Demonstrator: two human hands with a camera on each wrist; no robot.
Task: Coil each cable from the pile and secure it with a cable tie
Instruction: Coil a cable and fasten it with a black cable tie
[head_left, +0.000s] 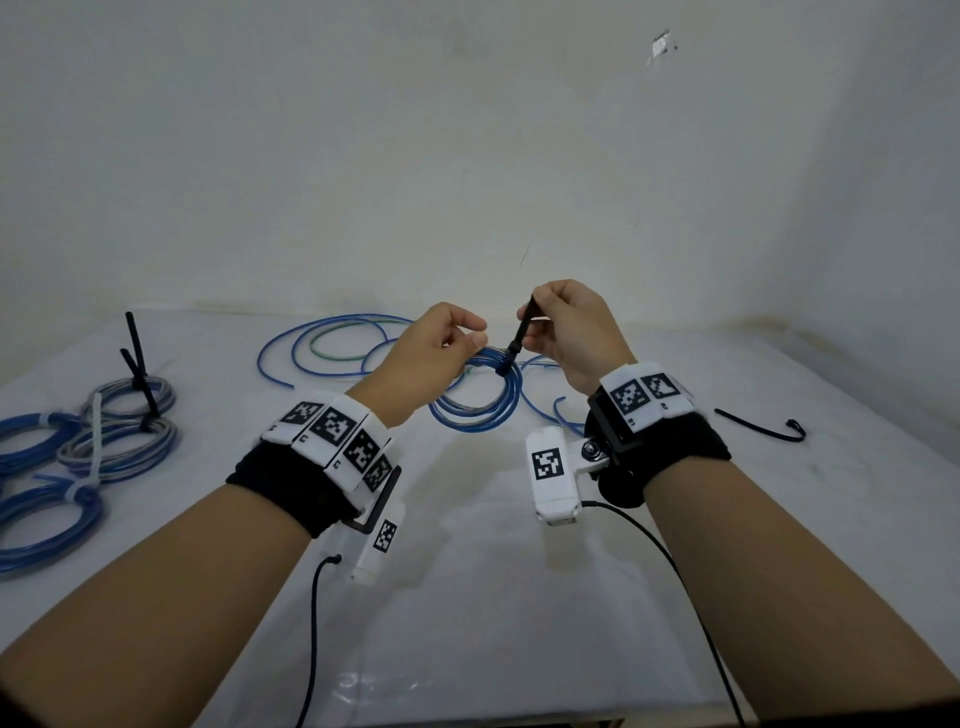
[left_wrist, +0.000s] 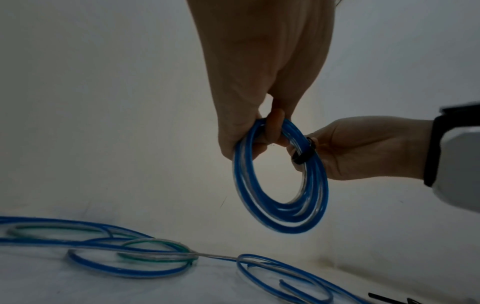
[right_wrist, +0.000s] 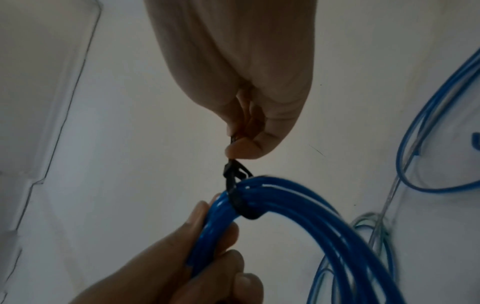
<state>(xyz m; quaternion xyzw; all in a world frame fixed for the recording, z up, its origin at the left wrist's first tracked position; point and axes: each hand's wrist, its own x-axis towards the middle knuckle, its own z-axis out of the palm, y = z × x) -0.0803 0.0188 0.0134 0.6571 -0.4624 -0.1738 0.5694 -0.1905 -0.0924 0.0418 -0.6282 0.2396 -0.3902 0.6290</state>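
Note:
A coiled blue cable (head_left: 480, 402) (left_wrist: 281, 181) (right_wrist: 298, 216) hangs above the white table, held up in the middle of the scene. My left hand (head_left: 441, 343) (left_wrist: 259, 123) (right_wrist: 207, 257) grips its top edge with curled fingers. A black cable tie (head_left: 519, 335) (left_wrist: 303, 151) (right_wrist: 237, 197) is looped round the coil just right of that grip. My right hand (head_left: 561, 327) (right_wrist: 244, 144) (left_wrist: 350, 148) pinches the tie's free tail and holds it upward, away from the coil. Loose blue and green-tinted cables (head_left: 337, 338) (left_wrist: 130, 255) lie on the table behind.
Several coiled and tied cables (head_left: 78, 457) lie at the left, some with black ties (head_left: 137, 374) sticking up, some with white ties (head_left: 93, 447). A spare black cable tie (head_left: 758, 427) lies at the right. The white table (head_left: 493, 597) meets a pale wall behind.

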